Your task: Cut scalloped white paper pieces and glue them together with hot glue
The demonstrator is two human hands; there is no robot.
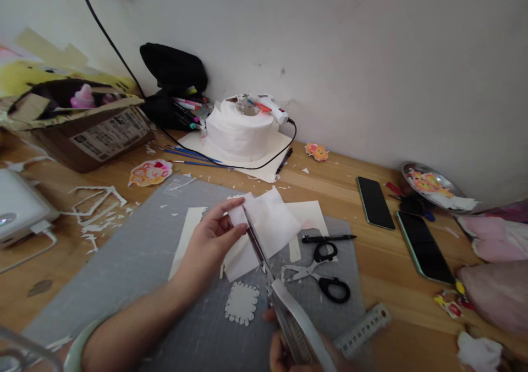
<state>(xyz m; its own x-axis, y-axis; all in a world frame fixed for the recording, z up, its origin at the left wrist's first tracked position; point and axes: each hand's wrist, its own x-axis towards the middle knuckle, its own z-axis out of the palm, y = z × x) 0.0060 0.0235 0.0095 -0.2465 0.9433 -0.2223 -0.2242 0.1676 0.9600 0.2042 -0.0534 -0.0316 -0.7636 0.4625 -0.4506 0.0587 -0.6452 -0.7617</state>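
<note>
Pinching the white paper [264, 223] in our left hand [210, 242] above the grey mat [136, 262], we should keep it taut while our right hand [284, 350], grip closed around the handles, steers the scissors [268, 273] slowly along the cut.

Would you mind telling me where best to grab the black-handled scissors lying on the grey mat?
Probably by the black handle loops of the scissors, coming from above on the right. They lie flat and open, blades pointing left toward the paper that the left hand holds, so the loops are the clear, blunt end.
</note>
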